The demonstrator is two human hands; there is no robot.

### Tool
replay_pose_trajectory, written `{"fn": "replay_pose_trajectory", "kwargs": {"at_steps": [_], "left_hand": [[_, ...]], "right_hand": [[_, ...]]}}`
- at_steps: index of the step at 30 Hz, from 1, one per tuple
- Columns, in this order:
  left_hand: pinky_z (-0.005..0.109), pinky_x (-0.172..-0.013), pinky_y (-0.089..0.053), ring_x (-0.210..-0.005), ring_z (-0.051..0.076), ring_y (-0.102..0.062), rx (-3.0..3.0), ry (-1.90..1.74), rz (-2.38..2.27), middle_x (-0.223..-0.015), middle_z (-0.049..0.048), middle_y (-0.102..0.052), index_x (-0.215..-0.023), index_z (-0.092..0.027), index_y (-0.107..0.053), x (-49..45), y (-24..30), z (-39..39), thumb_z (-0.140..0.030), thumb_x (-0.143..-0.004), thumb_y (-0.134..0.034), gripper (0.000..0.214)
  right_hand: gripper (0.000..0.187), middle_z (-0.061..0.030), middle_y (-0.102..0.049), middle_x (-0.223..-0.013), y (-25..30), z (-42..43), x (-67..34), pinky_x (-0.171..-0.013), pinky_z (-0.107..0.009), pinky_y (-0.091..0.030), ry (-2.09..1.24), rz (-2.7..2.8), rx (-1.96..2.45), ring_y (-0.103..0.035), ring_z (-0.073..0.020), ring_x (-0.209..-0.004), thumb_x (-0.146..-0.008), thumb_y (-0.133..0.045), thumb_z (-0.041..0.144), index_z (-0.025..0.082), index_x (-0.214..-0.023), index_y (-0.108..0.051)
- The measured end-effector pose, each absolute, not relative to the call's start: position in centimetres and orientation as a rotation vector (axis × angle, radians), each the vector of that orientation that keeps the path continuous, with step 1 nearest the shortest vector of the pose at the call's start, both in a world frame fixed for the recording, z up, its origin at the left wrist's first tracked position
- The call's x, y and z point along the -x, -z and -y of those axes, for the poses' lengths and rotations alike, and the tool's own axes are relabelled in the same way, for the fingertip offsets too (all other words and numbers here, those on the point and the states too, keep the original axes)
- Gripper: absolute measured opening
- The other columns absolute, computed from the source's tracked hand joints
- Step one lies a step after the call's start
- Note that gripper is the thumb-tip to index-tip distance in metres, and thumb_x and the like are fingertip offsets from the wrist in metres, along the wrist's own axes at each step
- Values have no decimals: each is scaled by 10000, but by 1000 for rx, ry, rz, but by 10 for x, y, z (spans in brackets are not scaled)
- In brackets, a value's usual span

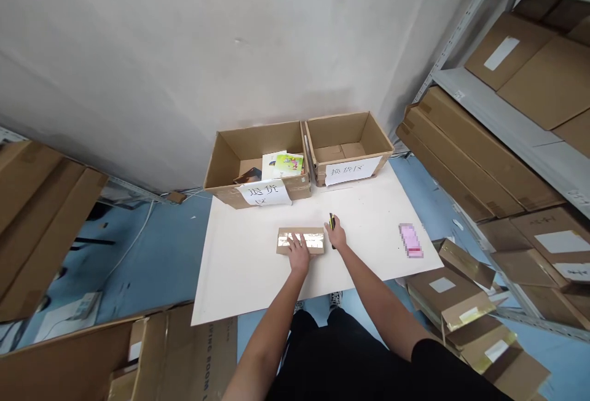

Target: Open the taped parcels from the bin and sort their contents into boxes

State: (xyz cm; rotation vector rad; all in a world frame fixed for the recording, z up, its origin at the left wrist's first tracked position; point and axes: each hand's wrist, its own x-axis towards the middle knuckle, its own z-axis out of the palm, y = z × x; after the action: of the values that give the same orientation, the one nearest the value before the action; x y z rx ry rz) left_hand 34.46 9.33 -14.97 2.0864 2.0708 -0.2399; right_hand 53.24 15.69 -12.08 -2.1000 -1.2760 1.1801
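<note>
A small cardboard box [283,241] with shiny clear tape along its top lies on the white table [239,266]. My left hand [299,256] rests on the box, its fingers spread over the taped top. Just right of the box, my right hand [338,235] is closed around a black-and-yellow utility knife [332,221], held upright close to the tabletop. Whether its blade is out is too small to tell.
Two open cartons with handwritten paper labels stand at the table's back: the left carton [299,190] contains several books [289,165]. A blurred pink item [411,241] lies at the right. Shelving [520,124] with boxes stands right; a large carton [184,352] is at lower left.
</note>
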Motion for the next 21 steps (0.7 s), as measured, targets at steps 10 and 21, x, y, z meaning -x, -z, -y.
{"fn": "replay_pose_trajectory", "kwargs": {"at_steps": [10,21], "left_hand": [[722,-1121,-379,-1537,546,-271,-2111,279,-2059,-1659,358,-300,-1653,-80,-296,-357,143,-87,-659,-951,-576,953],[693,-1133,-371,-1518,539,-306,-2108,414,-2054,-1648,363,-316,-1643,-65,-319,-363,132,-91,-696,-952,-550,964]], "right_hand": [[523,121,-535,-594,143,-94,-569,-441,-208,-483,-1652,1027,1598,-503,-112,-428,-951,-549,393,265,-1452,-472],[554,105,-547,-599,143,-58,-582,-440,-205,-480,-1860,1063,1397,-529,-125,-485,-895,-635,449,264,-1405,-521]]}}
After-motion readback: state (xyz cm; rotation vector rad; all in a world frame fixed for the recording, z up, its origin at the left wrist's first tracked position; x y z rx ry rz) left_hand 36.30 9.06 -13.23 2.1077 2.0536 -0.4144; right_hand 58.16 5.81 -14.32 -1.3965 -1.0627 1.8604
